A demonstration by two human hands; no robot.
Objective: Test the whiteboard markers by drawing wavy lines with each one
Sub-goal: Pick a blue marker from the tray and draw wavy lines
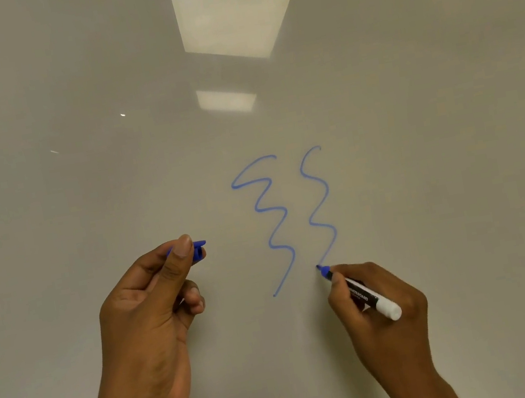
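My right hand point(379, 301) grips the blue marker point(361, 291), tip on the whiteboard point(434, 135) ending the second wavy line point(319, 203); my left hand point(147, 308) pinches its cap point(198, 249), bare board all around

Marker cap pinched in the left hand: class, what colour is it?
Blue; the marker cap, held by the left hand, shows in the head view.
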